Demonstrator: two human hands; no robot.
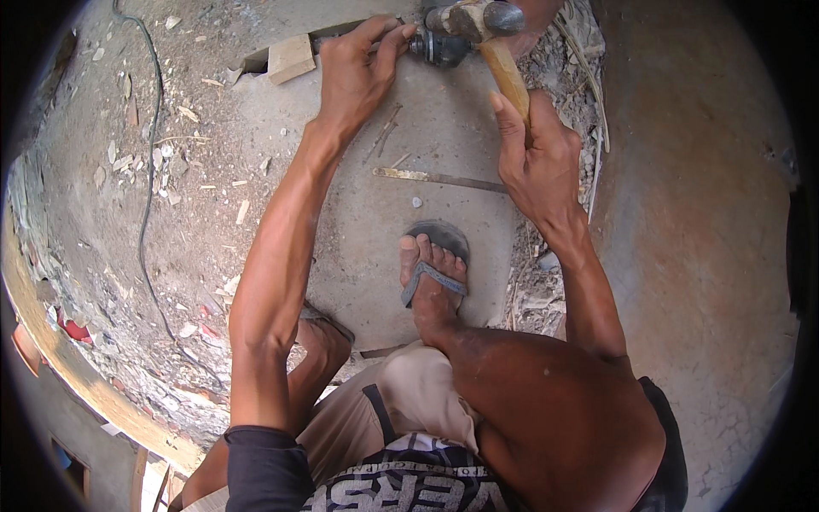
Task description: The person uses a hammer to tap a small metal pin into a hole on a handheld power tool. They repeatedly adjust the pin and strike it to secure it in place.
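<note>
Head view, the only one I have. My right hand is wrapped tight round the wooden handle of the hammer, its steel head up near the top edge. My left hand is pinching a dark round metal piece against the concrete floor, fingertips just beside the hammer head.

Risk, as I judge it: those fingers sit very close to where the head lands, so a glancing blow could catch them. The piece is rounded and may roll or skip out of my grip if struck off-centre. My sandalled foot is near, with a thin flat metal strip lying between it and my hands, easy to step on. Chips and rubble lie all around.

The piece looks dark, stubby, ridged, scuffed; I can't make out more. A wooden block lies just to its left.
</note>
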